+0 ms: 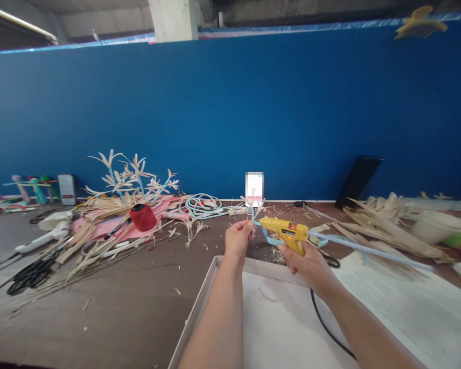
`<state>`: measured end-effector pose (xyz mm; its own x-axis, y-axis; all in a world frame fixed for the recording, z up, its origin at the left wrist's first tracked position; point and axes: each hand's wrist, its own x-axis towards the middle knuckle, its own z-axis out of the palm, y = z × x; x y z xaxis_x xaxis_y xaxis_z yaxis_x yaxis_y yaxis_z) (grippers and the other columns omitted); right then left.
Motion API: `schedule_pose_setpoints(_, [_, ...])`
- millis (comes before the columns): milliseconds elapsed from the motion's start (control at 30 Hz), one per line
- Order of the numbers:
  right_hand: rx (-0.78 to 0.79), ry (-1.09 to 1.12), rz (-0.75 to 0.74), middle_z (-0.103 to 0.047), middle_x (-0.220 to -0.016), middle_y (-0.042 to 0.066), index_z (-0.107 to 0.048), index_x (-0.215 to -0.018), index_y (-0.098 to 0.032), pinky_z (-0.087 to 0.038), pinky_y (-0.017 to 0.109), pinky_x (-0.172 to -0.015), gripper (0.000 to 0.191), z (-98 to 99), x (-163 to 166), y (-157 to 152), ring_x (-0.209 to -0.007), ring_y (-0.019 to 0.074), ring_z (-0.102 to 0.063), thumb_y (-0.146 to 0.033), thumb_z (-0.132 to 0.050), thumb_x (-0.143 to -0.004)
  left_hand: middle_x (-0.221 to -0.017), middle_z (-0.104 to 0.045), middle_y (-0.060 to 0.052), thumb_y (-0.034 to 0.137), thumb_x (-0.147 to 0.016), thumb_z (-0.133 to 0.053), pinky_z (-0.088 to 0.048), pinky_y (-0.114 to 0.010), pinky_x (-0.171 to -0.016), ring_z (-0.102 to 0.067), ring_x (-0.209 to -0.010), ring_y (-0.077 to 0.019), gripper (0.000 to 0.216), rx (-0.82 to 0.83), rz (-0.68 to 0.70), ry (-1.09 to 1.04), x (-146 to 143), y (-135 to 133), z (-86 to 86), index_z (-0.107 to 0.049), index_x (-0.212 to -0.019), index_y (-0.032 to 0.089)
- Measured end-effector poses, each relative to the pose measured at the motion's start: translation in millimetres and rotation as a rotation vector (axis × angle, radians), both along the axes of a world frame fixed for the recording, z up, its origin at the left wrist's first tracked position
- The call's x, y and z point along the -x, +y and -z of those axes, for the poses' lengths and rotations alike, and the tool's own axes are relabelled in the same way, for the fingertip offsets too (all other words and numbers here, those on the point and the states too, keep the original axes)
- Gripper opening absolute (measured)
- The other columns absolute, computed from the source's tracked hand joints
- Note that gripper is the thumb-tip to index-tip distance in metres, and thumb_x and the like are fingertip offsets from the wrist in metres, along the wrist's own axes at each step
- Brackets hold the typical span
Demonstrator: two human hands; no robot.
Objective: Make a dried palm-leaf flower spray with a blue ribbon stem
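Note:
My right hand (305, 262) is closed around the handle of a yellow hot glue gun (284, 231), its nozzle pointing left. The gun's black cord (326, 323) trails down toward me. My left hand (238, 238) pinches a thin stem (252, 214) with small dried straw petals at its top, held just left of the nozzle. A light blue ribbon (267, 237) loops under the gun. A long light blue wrapped stick (369, 250) runs off to the right behind the gun. Both hands hover above the far edge of a white tray (200, 307).
Dried straw flowers (132, 177), a red spool (143, 217), coiled light blue cord (203, 205) and straw scraps lie left on the brown table. Black scissors (30, 274) sit at far left. Straw leaves (388, 225), a white bowl (432, 225) and printed paper (403, 307) lie right. A blue wall stands behind.

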<state>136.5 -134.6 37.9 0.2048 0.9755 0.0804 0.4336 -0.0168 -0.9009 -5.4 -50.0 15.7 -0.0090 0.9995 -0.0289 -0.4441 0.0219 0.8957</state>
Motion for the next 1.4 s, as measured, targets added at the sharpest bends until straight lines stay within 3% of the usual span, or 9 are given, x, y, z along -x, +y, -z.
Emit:
schedule_pose_setpoints(533, [-0.009, -0.047, -0.020, -0.047, -0.041, -0.002, -0.044, -0.052, -0.020, -0.032, 0.028, -0.050, 0.042, 12.7, -5.2, 5.3, -0.047, 0.0131, -0.045, -0.056, -0.052, -0.071, -0.057, -0.055, 0.000, 0.032, -0.060, -0.066, -0.032, -0.020, -0.049, -0.042, -0.046, -0.0045, 0.024, 0.001, -0.005, 0.030, 0.3, -0.7, -0.2, -0.064, -0.070, 0.011])
schedule_pose_setpoints(1400, [-0.015, -0.040, -0.047, -0.046, -0.041, -0.002, -0.044, -0.054, -0.020, -0.033, 0.028, -0.050, 0.040, 12.1, -4.7, 2.9, -0.046, 0.0128, -0.044, -0.055, -0.052, -0.072, -0.059, -0.055, -0.001, 0.033, -0.061, -0.064, -0.030, -0.019, -0.047, -0.041, -0.047, -0.0046, 0.026, -0.028, -0.011, 0.046, 1.2, 1.8, 3.5, -0.064, -0.073, 0.010])
